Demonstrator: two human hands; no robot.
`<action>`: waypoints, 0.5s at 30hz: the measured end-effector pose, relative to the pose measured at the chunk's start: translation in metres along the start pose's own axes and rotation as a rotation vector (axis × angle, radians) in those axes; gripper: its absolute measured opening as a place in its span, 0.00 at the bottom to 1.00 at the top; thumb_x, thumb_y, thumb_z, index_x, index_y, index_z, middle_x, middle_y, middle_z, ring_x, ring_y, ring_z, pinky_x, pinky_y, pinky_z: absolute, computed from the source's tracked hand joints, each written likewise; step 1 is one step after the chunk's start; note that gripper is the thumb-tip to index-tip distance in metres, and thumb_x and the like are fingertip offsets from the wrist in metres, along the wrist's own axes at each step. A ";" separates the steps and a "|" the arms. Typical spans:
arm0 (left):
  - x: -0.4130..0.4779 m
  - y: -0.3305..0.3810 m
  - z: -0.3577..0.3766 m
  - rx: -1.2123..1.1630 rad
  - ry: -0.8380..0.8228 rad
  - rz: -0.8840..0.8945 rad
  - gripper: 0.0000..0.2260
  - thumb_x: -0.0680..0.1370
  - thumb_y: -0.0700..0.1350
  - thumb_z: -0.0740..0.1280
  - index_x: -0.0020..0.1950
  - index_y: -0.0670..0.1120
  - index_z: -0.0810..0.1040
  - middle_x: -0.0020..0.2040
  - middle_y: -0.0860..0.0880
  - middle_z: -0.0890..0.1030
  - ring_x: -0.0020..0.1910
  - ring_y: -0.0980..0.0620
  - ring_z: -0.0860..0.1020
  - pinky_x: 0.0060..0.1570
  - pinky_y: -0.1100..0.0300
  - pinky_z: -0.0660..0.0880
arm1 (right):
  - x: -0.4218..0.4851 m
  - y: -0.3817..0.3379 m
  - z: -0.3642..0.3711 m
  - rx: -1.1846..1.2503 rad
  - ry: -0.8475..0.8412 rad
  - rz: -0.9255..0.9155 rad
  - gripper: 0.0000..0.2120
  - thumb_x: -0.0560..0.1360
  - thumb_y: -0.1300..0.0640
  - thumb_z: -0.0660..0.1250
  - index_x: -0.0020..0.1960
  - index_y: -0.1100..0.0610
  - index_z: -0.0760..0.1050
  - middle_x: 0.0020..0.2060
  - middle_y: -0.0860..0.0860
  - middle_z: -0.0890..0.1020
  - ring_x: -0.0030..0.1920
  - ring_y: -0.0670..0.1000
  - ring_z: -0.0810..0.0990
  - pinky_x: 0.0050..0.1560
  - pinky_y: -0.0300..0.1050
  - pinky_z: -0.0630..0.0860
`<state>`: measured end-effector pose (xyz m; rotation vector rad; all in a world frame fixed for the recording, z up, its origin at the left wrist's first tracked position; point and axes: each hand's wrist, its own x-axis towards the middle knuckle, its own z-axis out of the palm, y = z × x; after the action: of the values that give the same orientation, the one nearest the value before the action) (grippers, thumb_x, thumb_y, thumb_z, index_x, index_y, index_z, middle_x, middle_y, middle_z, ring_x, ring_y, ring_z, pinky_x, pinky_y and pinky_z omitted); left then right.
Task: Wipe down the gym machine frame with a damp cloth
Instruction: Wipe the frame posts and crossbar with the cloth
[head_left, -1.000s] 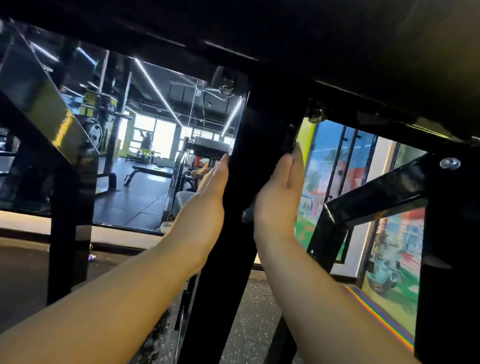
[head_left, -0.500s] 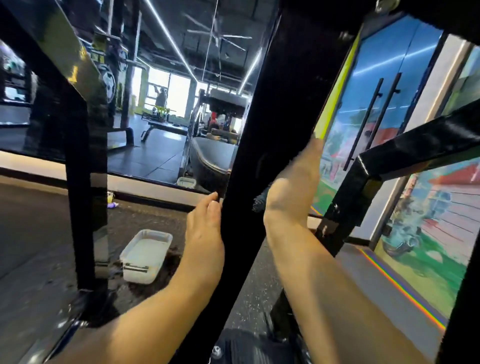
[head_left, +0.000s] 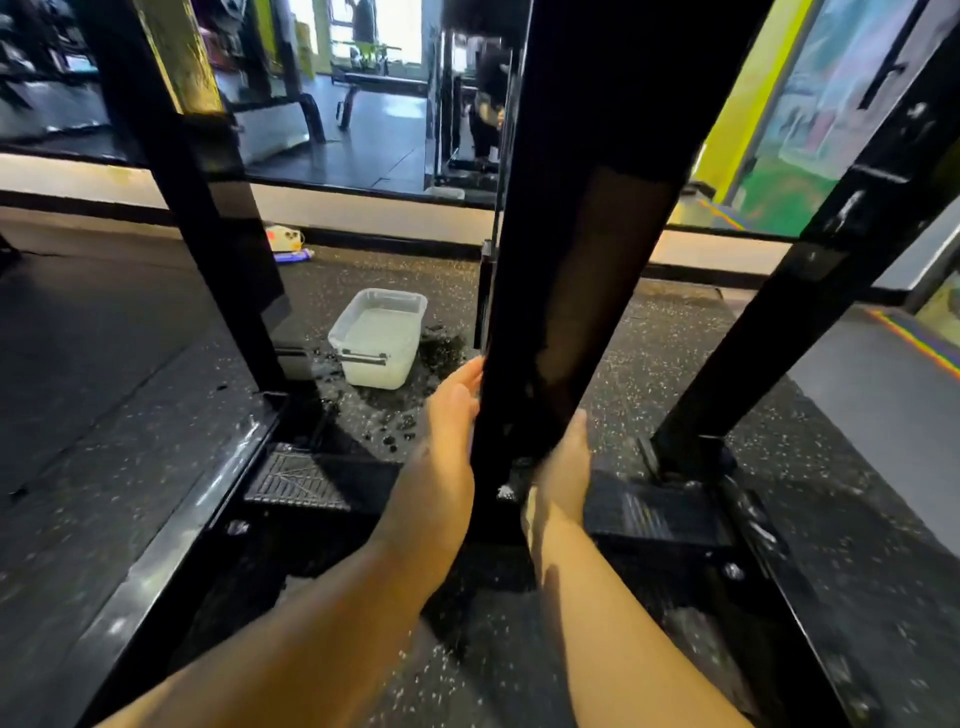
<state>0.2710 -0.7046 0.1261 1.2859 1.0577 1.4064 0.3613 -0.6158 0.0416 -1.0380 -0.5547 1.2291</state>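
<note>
The gym machine's black central post (head_left: 571, 260) rises from its base in the middle of the head view. My left hand (head_left: 452, 415) presses flat on the post's left face near the bottom, fingers straight. On the right face my right hand (head_left: 563, 467) lies low against the post, its fingertips pointing up and partly hidden behind the metal. A wet, darker streak runs down the post above my hands. The cloth does not show clearly; only a dark blur sits between my hands at the post's foot.
A white plastic tub (head_left: 379, 338) of water stands on the speckled rubber floor behind the post, with wet splashes around it. Another black upright (head_left: 208, 234) stands at left and a slanted strut (head_left: 805, 291) at right. Ribbed foot plates (head_left: 301, 478) flank the base. A wall mirror (head_left: 363, 130) is behind.
Both hands have slid down the central post from near its top to its foot, and my view has tipped down to the floor.
</note>
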 end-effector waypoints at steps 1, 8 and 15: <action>0.000 -0.011 -0.005 0.024 0.011 -0.028 0.18 0.83 0.47 0.45 0.68 0.55 0.67 0.57 0.67 0.75 0.60 0.70 0.71 0.50 0.79 0.69 | 0.004 0.008 -0.005 0.015 -0.008 0.002 0.25 0.81 0.42 0.54 0.72 0.55 0.69 0.67 0.51 0.75 0.66 0.50 0.74 0.70 0.51 0.67; 0.002 -0.020 -0.012 0.102 -0.032 -0.075 0.16 0.84 0.47 0.45 0.63 0.64 0.66 0.63 0.66 0.71 0.64 0.64 0.69 0.57 0.74 0.69 | 0.022 0.068 -0.039 -0.052 0.015 0.155 0.22 0.80 0.41 0.56 0.65 0.52 0.76 0.59 0.51 0.81 0.57 0.48 0.80 0.59 0.45 0.74; 0.002 -0.007 -0.019 0.086 -0.115 -0.174 0.20 0.83 0.50 0.44 0.74 0.54 0.60 0.72 0.56 0.65 0.70 0.56 0.65 0.57 0.70 0.66 | -0.001 0.037 -0.027 -0.057 -0.004 0.261 0.24 0.84 0.45 0.47 0.69 0.57 0.70 0.59 0.49 0.76 0.64 0.51 0.73 0.57 0.42 0.68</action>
<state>0.2526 -0.7015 0.1180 1.2878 1.1329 1.1543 0.3650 -0.6262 -0.0026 -1.1837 -0.4693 1.4510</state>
